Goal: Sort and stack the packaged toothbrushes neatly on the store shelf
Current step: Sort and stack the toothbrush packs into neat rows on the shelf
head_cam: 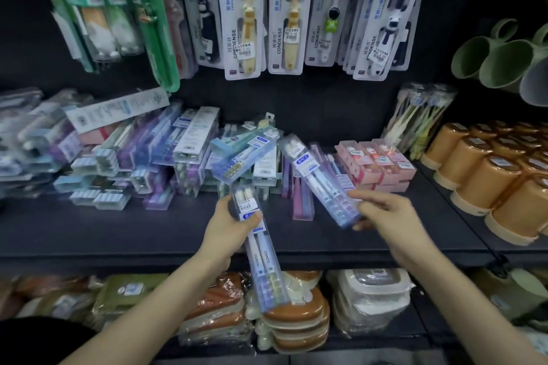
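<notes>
The left hand [234, 225] grips 1 clear toothbrush pack [264, 261] near its top, and the long end hangs past the shelf [118, 231] edge; we think a weak grip would let it fall onto the goods below. The right hand [382, 216] pinches the other pack [317, 178] by its lower end, its far end close to the leaning pile [243, 154], which a careless push may topple. The shelf is dark, with bare room in front; orange cups [489, 184] stand at right and kids' brushes [252, 15] hang above.
</notes>
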### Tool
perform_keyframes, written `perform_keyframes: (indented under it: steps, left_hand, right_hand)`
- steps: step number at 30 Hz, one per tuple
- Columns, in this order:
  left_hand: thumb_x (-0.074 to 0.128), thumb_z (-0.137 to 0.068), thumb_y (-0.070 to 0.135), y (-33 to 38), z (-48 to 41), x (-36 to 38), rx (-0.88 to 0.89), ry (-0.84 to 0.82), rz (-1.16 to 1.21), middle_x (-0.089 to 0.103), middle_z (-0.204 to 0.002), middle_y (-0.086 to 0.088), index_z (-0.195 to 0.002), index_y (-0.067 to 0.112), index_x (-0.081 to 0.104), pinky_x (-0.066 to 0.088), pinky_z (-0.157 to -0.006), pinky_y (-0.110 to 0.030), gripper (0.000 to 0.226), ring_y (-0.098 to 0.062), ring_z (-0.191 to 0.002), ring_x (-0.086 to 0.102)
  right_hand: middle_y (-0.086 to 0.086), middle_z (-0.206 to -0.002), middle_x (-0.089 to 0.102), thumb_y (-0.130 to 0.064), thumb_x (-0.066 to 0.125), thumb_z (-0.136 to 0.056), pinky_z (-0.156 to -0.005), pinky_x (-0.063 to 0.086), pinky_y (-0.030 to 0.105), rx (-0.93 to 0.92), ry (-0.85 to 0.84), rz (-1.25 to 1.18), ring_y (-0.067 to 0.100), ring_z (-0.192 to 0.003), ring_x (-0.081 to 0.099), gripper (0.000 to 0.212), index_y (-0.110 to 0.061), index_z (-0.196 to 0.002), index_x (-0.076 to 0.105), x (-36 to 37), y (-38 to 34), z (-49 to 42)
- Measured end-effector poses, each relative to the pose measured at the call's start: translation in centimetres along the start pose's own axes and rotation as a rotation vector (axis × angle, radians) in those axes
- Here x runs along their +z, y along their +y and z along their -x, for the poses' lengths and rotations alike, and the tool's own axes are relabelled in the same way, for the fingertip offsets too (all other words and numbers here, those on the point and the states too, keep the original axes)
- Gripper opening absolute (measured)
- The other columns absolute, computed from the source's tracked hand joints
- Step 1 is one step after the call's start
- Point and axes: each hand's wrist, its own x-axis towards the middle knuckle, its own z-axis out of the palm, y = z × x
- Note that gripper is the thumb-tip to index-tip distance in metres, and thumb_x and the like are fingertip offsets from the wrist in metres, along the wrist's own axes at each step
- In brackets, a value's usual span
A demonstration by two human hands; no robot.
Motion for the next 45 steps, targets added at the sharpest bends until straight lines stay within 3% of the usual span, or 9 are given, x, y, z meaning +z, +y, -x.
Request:
perform_keyframes:
  steps: [3, 6, 12, 16, 20, 26, 32, 36, 45]
  left_hand:
    - [0.07, -0.085, 0.011, -0.7, 0.2, -1.1, -0.02, 0.066, 0.043, 0.063, -0.105, -0.005, -0.137, 0.021, 0.033, 0.055, -0.055, -0.034, 0.064, -0.018, -0.08, 0.066]
    - [0.068, -0.087, 0.013, -0.9, 0.2, -2.3, 0.017, 0.194, 0.019, 0.061, -0.11, -0.005, -0.14, 0.016, 0.029, 0.057, -0.068, -0.04, 0.067, -0.022, -0.086, 0.064]
    - [0.056, -0.091, 0.042, -1.2, 0.6, -4.5, 0.176, 0.47, -0.744, 0.052, -0.056, 0.003, -0.142, 0.014, 0.03, 0.029, -0.043, -0.021, 0.063, -0.016, -0.047, 0.048]
    - [0.044, -0.096, 0.037, -2.4, 0.3, -5.1, 0.285, 0.506, -1.036, 0.059, -0.068, -0.005, -0.135, 0.013, 0.047, 0.031, -0.048, -0.025, 0.046, -0.023, -0.058, 0.052]
    - [0.037, -0.093, 0.04, -3.8, 0.4, -6.2, 0.666, 0.564, -1.011, 0.06, -0.094, -0.018, -0.111, 0.005, 0.065, 0.045, -0.074, -0.042, 0.048, -0.035, -0.085, 0.057]
    - [0.027, -0.097, 0.058, -4.0, 0.2, -8.8, 1.042, -0.121, -1.265, 0.028, -0.155, 0.002, -0.14, 0.035, 0.046, 0.007, -0.118, -0.043, 0.052, -0.021, -0.146, 0.017]
    - [0.009, -0.094, 0.066, -3.5, -1.3, -7.4, 0.935, -0.224, -1.345, 0.022, -0.155, 0.011, -0.146, 0.041, 0.026, -0.008, -0.118, -0.035, 0.061, -0.011, -0.147, 0.009]
    - [0.012, -0.095, 0.064, -3.5, -1.0, -6.8, 0.917, -0.217, -1.257, 0.037, -0.15, 0.006, -0.143, 0.037, 0.039, 0.004, -0.116, -0.031, 0.061, -0.014, -0.141, 0.03]
    - [0.019, -0.096, 0.062, -3.4, -0.9, -6.6, 0.934, -0.182, -1.246, 0.051, -0.14, 0.003, -0.136, 0.032, 0.052, 0.016, -0.109, -0.032, 0.06, -0.019, -0.13, 0.046]
  right_hand:
    - [0.005, -0.067, 0.072, 0.009, 0.05, -0.091, -0.049, 0.053, 0.02, 0.112, -0.184, -0.103, 0.011, -0.054, 0.063, 0.026, -0.004, -0.094, 0.071, -1.5, -0.6, 0.5]
    - [0.015, -0.076, 0.072, 0.011, 0.05, -0.089, -0.049, 0.052, 0.022, 0.185, -0.312, -0.066, 0.015, -0.058, 0.063, 0.026, 0.0, -0.094, 0.072, -1.2, 0.2, 1.2]
    - [0.013, -0.074, 0.071, 0.007, 0.049, -0.092, -0.047, 0.048, 0.022, 0.219, -0.409, 0.09, 0.016, -0.057, 0.061, 0.029, -0.009, -0.092, 0.073, 3.3, 1.9, 1.1]
    - [0.002, -0.074, 0.072, 0.003, 0.049, -0.094, -0.047, 0.048, 0.022, 0.182, -0.459, 0.196, 0.013, -0.057, 0.064, 0.026, -0.009, -0.099, 0.072, 6.7, 2.3, 0.5]
    - [-0.005, -0.074, 0.069, -0.006, 0.05, -0.096, -0.05, 0.051, 0.02, 0.042, -0.45, 0.375, 0.004, -0.056, 0.064, 0.026, -0.021, -0.105, 0.069, 9.0, 2.6, 0.2]
    - [-0.015, -0.101, 0.071, -0.025, 0.059, -0.092, -0.068, 0.041, 0.005, -0.278, -0.362, 0.799, -0.001, -0.084, 0.06, 0.02, -0.027, -0.106, 0.073, 9.4, 2.6, -0.2]
    - [0.014, -0.079, 0.069, -0.02, 0.077, -0.077, -0.057, 0.044, 0.032, -0.503, 0.497, 1.009, 0.037, -0.071, 0.061, 0.018, -0.006, -0.089, 0.074, 5.2, 3.3, -1.1]
    - [0.021, -0.112, 0.063, -0.037, 0.067, -0.087, -0.079, 0.045, 0.04, -0.104, 0.24, 1.128, 0.04, -0.101, 0.057, 0.047, -0.006, -0.122, 0.062, 2.5, 4.5, -3.8]
    - [0.016, -0.119, 0.064, -0.032, 0.071, -0.084, -0.088, 0.042, 0.033, -0.095, 0.128, 0.923, 0.033, -0.111, 0.057, 0.051, -0.006, -0.127, 0.06, 1.8, 5.8, -6.0]
